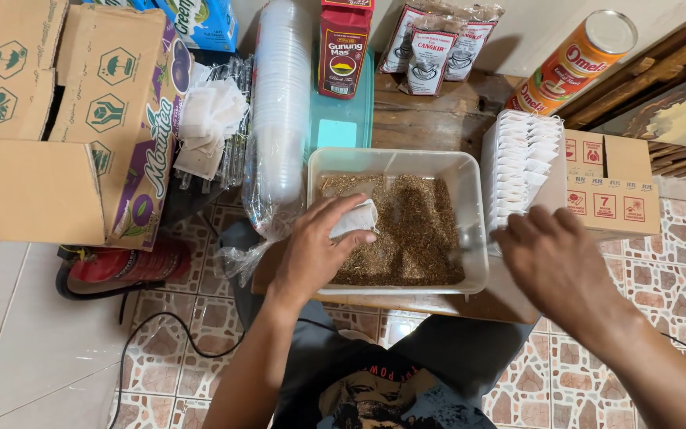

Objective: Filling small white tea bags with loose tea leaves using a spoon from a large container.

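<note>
- My left hand (315,250) pinched a small white filter bag (355,218) between thumb and fingers, closed on it firmly enough to keep its mouth from folding shut.
- The bag sat over the near left part of the clear plastic tub (397,160), just above the brown loose tea (410,230) that covered the tub's floor.
- Its long axis ran roughly from lower left to upper right, and the free end pointed up and right, toward the middle of the tea; whether that end was the open one I could not tell.
- My right hand (553,258) was at the tub's right rim, fingers curled; whether it gripped anything I could not tell, though something small and metallic showed just beside its fingertips.
- To do the filling well, I judged I should hold the bag by its edges only and keep it low over the tub.
- A row of white filter bags (527,163) stood just right of the tub, and a sleeve of stacked plastic cups (279,119) lay to its left.
</note>
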